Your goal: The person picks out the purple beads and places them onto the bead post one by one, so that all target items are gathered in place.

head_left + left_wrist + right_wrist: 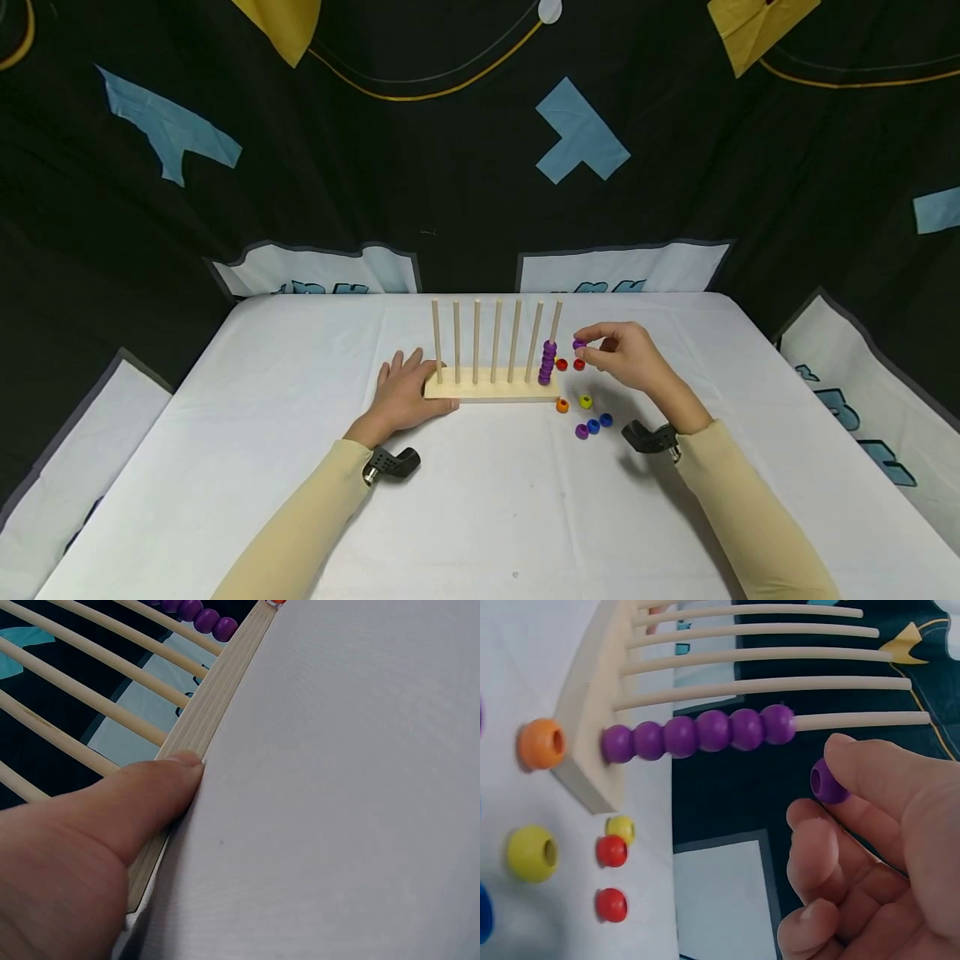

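A wooden peg rack (491, 392) has a row of upright pegs rising from its base. My left hand (405, 390) grips the rack's left end, with the thumb (169, 780) along the front edge and the other fingers toward the back. Several purple beads (712, 730) are stacked on the rightmost peg (862, 720), whose upper part is bare. To the right of that peg, my right hand (630, 357) pinches one purple bead (826, 784) between thumb and fingertips. The bead is apart from the peg, its hole facing the peg's side.
Loose beads lie at the rack's right end: an orange bead (562, 406), a yellow bead (586, 402), two red beads (612, 851), two blue beads (606, 420) and a purple bead (582, 432). Another yellow bead (621, 829) lies by the red ones. White cloth covers the table (465, 517).
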Demonstrator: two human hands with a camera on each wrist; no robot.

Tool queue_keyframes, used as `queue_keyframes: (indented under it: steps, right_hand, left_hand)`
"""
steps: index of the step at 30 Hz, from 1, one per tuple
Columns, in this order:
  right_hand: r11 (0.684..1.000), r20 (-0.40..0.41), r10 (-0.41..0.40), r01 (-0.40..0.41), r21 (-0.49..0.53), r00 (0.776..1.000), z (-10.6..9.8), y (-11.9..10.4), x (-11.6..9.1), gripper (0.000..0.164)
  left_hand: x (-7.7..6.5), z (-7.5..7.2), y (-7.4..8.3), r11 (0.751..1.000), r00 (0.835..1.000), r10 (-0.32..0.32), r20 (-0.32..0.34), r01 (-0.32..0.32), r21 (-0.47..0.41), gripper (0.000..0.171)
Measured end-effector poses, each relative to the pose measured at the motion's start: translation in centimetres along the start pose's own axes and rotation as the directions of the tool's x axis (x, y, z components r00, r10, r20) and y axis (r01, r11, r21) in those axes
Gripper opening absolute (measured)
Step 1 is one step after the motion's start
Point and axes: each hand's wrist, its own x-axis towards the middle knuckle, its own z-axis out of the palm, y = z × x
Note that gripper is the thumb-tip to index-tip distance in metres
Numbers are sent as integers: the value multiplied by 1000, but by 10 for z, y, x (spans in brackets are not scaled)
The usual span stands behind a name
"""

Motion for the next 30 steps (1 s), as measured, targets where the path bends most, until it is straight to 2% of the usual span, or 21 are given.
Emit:
queue_keyframes:
  steps: [8, 22, 30]
  right_hand:
    - [997, -36, -8, 11, 74, 999, -7, -10, 6, 30]
    - [998, -79, -3, 8, 62, 997, -20, -29, 16, 29]
    - [998, -86, -27, 32, 49, 996, -30, -37, 23, 29]
  left_hand:
    - [0, 0, 1, 1000, 1000, -2, 1, 2, 1, 76]
    - [-1, 0, 1, 1000, 1000, -4, -4, 4, 1, 75]
    - [-1, 0, 0, 1000, 1000, -4, 1, 4, -4, 75]
